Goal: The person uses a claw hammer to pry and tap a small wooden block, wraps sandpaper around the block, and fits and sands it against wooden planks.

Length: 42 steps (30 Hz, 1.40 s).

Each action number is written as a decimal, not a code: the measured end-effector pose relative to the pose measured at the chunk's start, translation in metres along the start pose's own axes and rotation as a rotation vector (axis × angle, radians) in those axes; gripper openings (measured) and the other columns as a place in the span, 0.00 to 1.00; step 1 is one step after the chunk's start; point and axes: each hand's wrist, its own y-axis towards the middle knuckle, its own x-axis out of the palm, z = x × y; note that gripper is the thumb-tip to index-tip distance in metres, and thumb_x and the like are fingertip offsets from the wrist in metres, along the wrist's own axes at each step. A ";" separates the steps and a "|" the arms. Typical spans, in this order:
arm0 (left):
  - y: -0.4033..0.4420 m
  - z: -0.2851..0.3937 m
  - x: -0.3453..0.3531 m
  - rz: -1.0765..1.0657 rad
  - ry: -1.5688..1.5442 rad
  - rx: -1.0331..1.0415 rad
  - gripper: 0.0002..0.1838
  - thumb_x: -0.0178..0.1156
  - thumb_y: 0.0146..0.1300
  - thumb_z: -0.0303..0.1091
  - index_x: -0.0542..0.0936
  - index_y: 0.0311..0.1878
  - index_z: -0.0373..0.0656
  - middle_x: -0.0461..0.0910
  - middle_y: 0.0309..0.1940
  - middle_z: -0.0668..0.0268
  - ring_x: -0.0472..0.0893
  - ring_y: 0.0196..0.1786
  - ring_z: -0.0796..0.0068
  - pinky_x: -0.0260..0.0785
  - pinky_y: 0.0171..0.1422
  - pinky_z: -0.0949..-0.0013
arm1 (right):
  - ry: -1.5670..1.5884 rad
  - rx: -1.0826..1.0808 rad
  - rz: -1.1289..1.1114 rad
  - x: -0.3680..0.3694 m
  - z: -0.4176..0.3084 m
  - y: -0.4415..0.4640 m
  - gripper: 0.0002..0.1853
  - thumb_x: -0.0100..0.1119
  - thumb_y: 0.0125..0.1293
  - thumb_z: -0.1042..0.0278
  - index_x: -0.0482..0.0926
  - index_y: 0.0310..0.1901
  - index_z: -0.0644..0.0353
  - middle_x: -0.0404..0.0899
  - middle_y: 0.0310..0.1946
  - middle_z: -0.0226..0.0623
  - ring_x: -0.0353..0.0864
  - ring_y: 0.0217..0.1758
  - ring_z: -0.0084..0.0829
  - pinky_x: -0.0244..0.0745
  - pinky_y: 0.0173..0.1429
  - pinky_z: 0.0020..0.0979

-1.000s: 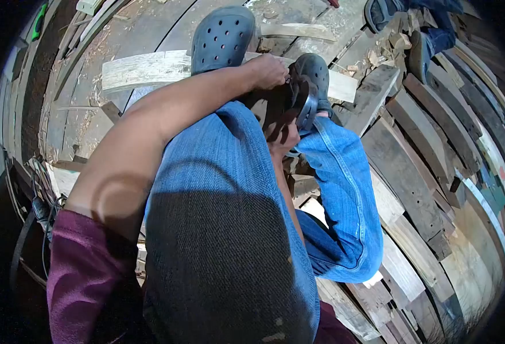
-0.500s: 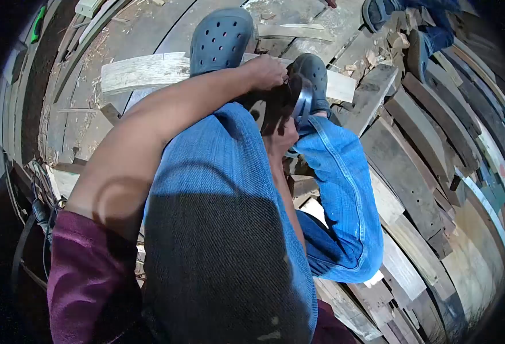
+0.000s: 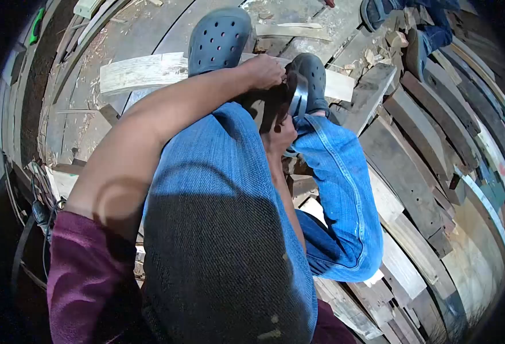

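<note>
My left hand (image 3: pixel 267 71) reaches over the denim-covered knee, its fingers closed at the upper end of a dark object with a shiny curved metal side (image 3: pixel 298 97). Lower down, my right hand (image 3: pixel 281 136) is wrapped round the near end of the same object, its forearm partly hidden by the leg. Shadow makes the object's exact shape hard to tell. Behind the hands a pale curved board (image 3: pixel 143 73) lies across the floor, passing under or behind the grey clogs (image 3: pixel 219 41).
Many wooden boards (image 3: pixel 399 172) are stacked on the right. Wood chips lie near another person's feet (image 3: pixel 418 54) at the upper right. Curved strips stand at the left, beside a green-handled item (image 3: pixel 37 26). Cables (image 3: pixel 41 212) hang at the lower left.
The shiny metal side has turned slightly and shifted a little left. Both hands keep nearly the same places and grip, and the whole view has drifted slightly.
</note>
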 end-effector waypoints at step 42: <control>0.002 -0.012 -0.059 -0.108 -0.358 -0.412 0.16 0.65 0.52 0.49 0.83 0.33 0.44 0.83 0.35 0.55 0.83 0.40 0.51 0.74 0.43 0.50 | 0.137 0.299 0.013 0.014 0.096 0.028 0.26 0.50 0.70 0.51 0.80 0.34 0.74 0.80 0.24 0.51 0.76 0.29 0.31 0.71 0.37 0.39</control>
